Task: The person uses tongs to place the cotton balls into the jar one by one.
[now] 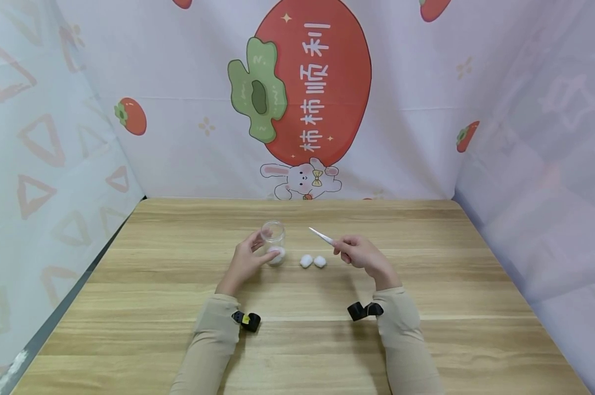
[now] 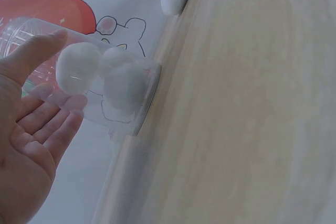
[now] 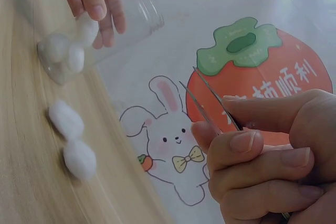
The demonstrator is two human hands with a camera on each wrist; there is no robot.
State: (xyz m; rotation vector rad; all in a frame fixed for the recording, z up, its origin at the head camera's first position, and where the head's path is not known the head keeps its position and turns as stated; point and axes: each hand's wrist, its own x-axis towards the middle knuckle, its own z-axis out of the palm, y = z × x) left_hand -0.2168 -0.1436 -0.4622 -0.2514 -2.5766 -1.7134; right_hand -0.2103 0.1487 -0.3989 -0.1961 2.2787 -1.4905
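Printed cloth with a big red persimmon and a rabbit is hanging behind the pale wooden table [image 1: 426,329], which is filling the lower half of the head view. At centre, the right hand [image 1: 361,253] is pinching a pair of metal tweezers [image 1: 321,236] between thumb and curled fingers, the two thin tips pointing up and to the left and carrying nothing. The left hand [image 1: 245,260] is cupping a small clear jar [image 1: 274,241], thumb and fingers lying against its wall, steadying it upright on the table. Cotton balls [image 2: 100,72] are sitting at the bottom of the jar; two loose cotton balls [image 1: 313,261] are lying side by side on the wood between the two hands, just right of the jar. These balls are looking very light, soft and springy, so the tweezer tips should be closing gently across the middle of one, deep enough into the fluff not to slip. The jar is looking light and smooth, likely to tip unless it is being held.
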